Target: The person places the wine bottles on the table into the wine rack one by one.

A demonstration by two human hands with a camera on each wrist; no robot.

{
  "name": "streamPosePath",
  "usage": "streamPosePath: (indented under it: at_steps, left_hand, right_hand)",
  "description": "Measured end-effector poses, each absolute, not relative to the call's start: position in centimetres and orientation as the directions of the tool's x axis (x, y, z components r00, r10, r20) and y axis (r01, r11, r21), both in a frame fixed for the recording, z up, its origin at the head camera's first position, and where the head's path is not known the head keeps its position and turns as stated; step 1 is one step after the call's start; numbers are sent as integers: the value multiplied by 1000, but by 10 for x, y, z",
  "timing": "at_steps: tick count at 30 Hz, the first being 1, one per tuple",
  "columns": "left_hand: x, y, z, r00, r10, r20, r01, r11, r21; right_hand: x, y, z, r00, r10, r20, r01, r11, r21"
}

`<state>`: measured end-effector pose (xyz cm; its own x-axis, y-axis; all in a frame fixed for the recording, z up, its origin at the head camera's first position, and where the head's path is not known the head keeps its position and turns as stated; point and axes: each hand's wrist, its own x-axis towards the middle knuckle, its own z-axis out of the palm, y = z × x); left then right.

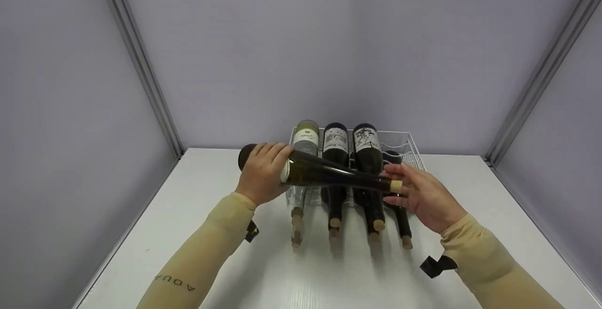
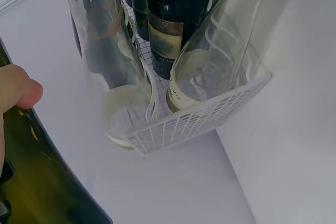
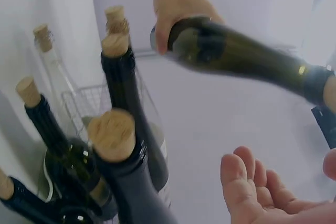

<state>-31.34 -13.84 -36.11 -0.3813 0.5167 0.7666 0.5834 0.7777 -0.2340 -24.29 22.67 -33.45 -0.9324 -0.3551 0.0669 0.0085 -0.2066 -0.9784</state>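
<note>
My left hand grips a dark green wine bottle round its body near the base. The bottle lies almost level in the air, its corked neck pointing right, in front of the rack. In the left wrist view the thumb lies along the glass. My right hand is beside the cork, fingers spread and parted around that end. From the right wrist, its fingers show loosely bent with the palm up, below the held bottle and apart from it.
Behind the held bottle a white wire rack stands on the white table. It holds corked bottles in two layers, necks forward: a clear bottle at left and several dark bottles beside it. Pale panels with metal posts enclose the table.
</note>
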Motion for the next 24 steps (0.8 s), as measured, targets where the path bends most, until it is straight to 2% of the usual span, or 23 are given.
streamPosePath:
  at_steps: [6,11,15,24]
  left_hand:
    - [-316,-132,-358,-322,588,742,591,737,-328]
    - [-319,-127,-355,-291,624,725,596,711,-373]
    - [-321,-125,-352,-293,634,716,602,704,-377]
    - [-323,-128,-350,-321,654,685,599,700,-388]
  right_hand:
    - [-239,219,-328,-899,-436,39,34,-157,-987]
    - [-239,214,-329,-866,-500,-22,52,-47,-998]
    - [-241,211,-331,-816,-577,-32,4,50,-999]
    - [-248,201,-330,-719,-690,-85,0,123,-992]
